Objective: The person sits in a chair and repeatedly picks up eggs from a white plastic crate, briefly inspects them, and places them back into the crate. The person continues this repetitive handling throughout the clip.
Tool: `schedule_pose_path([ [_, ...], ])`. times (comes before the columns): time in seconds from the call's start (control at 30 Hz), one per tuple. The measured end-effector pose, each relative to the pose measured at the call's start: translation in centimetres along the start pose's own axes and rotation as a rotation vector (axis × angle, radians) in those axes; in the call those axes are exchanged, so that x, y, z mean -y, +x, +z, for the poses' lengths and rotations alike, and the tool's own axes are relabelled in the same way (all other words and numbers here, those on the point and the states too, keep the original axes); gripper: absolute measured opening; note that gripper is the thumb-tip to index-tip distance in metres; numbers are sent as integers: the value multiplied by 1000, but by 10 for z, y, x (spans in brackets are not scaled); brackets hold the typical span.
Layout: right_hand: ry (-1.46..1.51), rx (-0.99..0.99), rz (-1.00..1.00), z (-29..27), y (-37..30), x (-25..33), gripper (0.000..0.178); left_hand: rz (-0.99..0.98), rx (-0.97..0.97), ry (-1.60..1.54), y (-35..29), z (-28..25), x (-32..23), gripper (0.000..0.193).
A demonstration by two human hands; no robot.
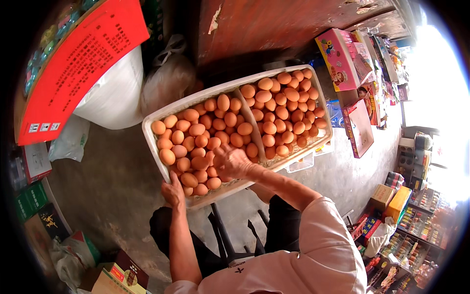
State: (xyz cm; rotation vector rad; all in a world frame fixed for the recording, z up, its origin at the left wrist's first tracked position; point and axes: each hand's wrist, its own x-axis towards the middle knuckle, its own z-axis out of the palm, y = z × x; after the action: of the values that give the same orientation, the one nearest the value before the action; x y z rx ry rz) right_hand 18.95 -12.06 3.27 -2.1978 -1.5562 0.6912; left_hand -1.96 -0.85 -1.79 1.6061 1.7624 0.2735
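A white plastic crate (pixel 220 193) full of brown eggs (pixel 197 130) sits tilted in front of me. A divider (pixel 253 128) splits it into a left and a right compartment, with eggs heaped in both. My left hand (pixel 173 191) is closed on the crate's near left corner, the thumb up along the rim. Over the left compartment, near the divider, my right hand (pixel 231 161) reaches down among the eggs with curled fingers. Its fingertips touch or lie close to an egg, but the back of the hand hides what they hold, if anything.
Beyond the crate stands a reddish-brown wooden panel (pixel 264 29). A white sack (pixel 115 88) and a red carton (pixel 83 73) are at the far left. Pink boxes (pixel 338 59) lie far right, above an open tray-like box (pixel 360 127). Crowded shelves (pixel 416 230) line the right.
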Motion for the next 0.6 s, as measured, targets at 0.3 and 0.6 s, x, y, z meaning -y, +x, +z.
schedule_pose_path([
  [0.3,-422,-394,438,-124,33,-151,31,20,-23,-7,3,-3,10,54],
  [0.6,-468,-494,445,-133,20,-152,40,-22,-62,29,-5,-4,-2,52],
])
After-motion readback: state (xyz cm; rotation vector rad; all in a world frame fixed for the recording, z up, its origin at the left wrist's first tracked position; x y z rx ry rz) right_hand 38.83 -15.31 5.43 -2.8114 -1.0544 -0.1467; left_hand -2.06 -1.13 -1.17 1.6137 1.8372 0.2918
